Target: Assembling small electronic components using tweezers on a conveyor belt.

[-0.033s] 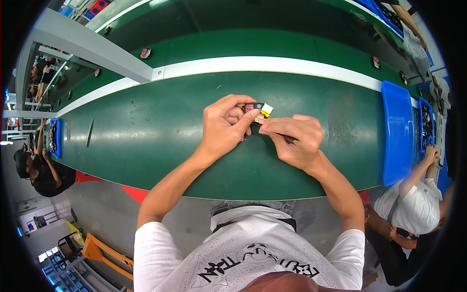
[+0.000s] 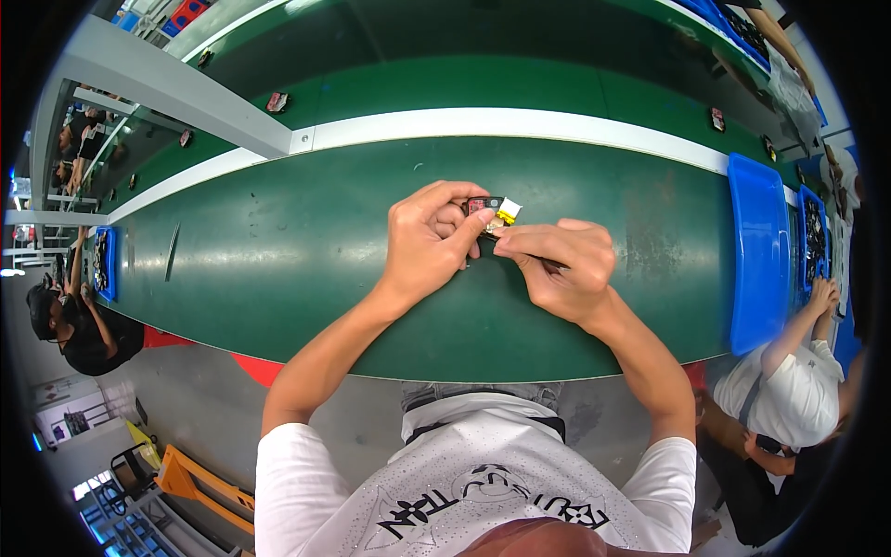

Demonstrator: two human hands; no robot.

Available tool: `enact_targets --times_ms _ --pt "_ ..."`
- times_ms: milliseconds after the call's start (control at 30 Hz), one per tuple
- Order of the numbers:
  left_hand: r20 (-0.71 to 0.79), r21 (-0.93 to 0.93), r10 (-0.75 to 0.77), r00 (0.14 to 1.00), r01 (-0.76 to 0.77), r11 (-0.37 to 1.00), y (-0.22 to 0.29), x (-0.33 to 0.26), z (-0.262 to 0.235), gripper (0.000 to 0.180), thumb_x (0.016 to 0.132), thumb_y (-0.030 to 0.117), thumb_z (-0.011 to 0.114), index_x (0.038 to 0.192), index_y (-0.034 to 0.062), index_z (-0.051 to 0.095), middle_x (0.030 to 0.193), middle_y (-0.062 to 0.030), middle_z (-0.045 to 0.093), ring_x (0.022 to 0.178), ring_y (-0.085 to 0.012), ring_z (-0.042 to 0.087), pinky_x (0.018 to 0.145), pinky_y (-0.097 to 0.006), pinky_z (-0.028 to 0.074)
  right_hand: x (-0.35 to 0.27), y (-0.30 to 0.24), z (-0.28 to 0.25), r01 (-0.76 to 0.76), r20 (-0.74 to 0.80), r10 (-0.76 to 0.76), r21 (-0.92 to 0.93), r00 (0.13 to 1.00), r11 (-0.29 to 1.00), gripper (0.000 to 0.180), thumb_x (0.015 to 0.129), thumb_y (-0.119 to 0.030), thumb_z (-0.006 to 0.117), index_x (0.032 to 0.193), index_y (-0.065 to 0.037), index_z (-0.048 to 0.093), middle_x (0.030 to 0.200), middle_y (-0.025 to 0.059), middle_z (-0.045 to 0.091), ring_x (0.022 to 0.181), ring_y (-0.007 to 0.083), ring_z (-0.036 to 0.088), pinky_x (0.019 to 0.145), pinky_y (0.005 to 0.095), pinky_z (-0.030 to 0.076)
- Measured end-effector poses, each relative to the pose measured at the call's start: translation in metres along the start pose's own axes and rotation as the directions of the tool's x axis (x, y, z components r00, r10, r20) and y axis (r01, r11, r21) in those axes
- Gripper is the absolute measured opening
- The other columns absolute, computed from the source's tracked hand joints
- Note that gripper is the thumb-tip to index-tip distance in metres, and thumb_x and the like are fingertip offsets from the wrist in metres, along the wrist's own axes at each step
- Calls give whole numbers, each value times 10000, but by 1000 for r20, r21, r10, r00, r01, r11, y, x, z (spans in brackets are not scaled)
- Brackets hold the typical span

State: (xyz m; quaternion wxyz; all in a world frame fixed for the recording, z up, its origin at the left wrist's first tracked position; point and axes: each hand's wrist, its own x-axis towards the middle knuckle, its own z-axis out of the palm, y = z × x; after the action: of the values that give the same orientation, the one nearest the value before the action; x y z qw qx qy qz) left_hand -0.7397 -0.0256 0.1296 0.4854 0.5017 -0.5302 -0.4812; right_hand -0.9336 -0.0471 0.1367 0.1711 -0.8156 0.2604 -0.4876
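Small black part (image 2: 483, 205) with yellow tab (image 2: 506, 215) — green counter (image 2: 278, 269)
Left hand (image 2: 429, 237) cradles it, right hand (image 2: 557, 269) pinches the tab — likely light, rigid, fiddly; grip by edges.

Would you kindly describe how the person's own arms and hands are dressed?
Both forearms are bare, and the left hand and right hand wear no gloves. Short white sleeves of a T-shirt with black print cover only the upper arms.

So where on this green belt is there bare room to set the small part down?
Bare belt stretches left of the left hand toward the far blue bin, and between the right hand and the blue tray. It is crowded only where both hands pinch the small black and yellow part.
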Motion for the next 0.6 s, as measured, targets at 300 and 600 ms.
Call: enact_targets --times_ms 300,600 --pt "11 -92 -134 991 135 987 -1 5 -2 139 948 -8 656 1076 -61 647 804 -106 700 542 -114 623 441 -236 477 -2 9 6 -38 -35 40 59 999 998 132 717 3 811 814 -79 773 803 36 772 547 130 670 463 257 413" --pt "-213 78 58 975 -43 996 -5 102 -24 236 958 78 670 1115 -96 638 896 -106 638 581 -134 641 485 -243 514 -3 21 -1 -97 -233 109 62 966 993 157 727 -78 858 847 -77 757 764 42 742 430 158 526 459 288 424"
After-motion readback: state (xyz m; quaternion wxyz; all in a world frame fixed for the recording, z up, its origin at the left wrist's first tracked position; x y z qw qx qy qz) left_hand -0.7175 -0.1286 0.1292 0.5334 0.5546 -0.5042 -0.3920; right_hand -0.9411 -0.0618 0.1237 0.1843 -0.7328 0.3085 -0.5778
